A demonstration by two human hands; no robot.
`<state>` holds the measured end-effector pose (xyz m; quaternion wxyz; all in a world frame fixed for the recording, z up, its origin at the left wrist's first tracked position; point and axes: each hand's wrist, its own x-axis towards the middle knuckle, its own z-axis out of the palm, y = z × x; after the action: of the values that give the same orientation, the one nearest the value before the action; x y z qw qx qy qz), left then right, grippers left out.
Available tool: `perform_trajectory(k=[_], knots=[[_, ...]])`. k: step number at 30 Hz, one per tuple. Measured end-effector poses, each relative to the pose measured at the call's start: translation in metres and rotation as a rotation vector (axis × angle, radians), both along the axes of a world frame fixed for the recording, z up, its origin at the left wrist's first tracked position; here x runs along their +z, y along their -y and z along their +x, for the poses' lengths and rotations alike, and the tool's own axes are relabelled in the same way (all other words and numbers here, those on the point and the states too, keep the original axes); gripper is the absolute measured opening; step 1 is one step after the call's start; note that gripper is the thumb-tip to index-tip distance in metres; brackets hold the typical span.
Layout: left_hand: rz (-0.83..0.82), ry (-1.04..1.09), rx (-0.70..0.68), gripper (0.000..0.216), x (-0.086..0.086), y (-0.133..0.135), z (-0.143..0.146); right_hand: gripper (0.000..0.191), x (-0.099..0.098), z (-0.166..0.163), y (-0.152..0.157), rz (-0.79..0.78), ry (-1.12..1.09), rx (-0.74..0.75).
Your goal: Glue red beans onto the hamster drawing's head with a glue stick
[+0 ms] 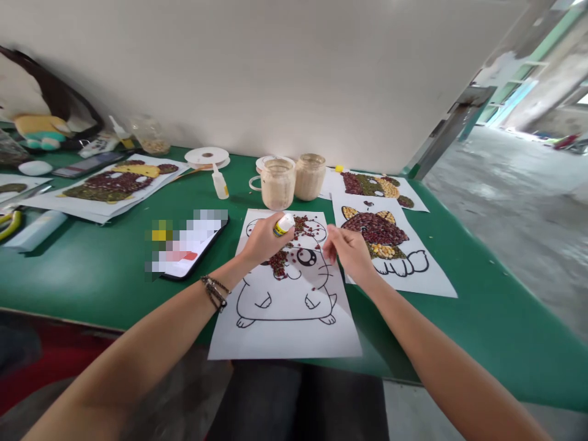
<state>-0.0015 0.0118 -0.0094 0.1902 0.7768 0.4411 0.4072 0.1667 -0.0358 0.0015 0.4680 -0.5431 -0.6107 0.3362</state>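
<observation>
My left hand (263, 240) is wrapped round a small glue bottle (283, 225) with a white end and a yellow label, held over the upper part of a hamster drawing. The drawing is on a white sheet (285, 340) near the table's front edge. Red beans (278, 264) cover part of the hamster's head, with more scattered by the ears. Close to the drawing's right cheek, my right hand (351, 250) has its fingers pinched together; anything between them is too small to see. Beside it lies a fox picture (376, 229) filled with dark red beans and yellow corn.
Two jars (278, 184) stand behind the drawing. A phone (190, 245) lies to the left, with another glue bottle (220, 184) beyond it. Further left are a bean picture (119, 184), scissors (11, 223) and a ribbon spool (206, 157). A white wall (275, 73) borders the green table (482, 331).
</observation>
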Motion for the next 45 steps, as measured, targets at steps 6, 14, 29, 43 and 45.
perform_trajectory(k=[6,14,29,43,45], knots=[[0.005,0.066,0.003,0.018,-0.001,-0.002,0.002,0.02,-0.001,-0.001,-0.009,0.124,0.468,0.137],[-0.005,0.17,0.087,0.012,0.007,-0.005,-0.004,0.008,0.008,-0.02,-0.014,0.236,0.651,0.389],[-0.02,0.091,-0.005,0.017,0.006,-0.002,0.0,0.019,-0.02,-0.03,-0.017,0.266,0.752,0.49],[-0.013,0.047,-0.001,0.016,0.004,-0.001,0.0,0.012,-0.02,-0.033,-0.009,0.262,0.694,0.279],[-0.019,0.034,-0.02,0.018,0.005,0.0,0.001,0.009,-0.018,-0.03,-0.008,0.213,0.562,0.241]])
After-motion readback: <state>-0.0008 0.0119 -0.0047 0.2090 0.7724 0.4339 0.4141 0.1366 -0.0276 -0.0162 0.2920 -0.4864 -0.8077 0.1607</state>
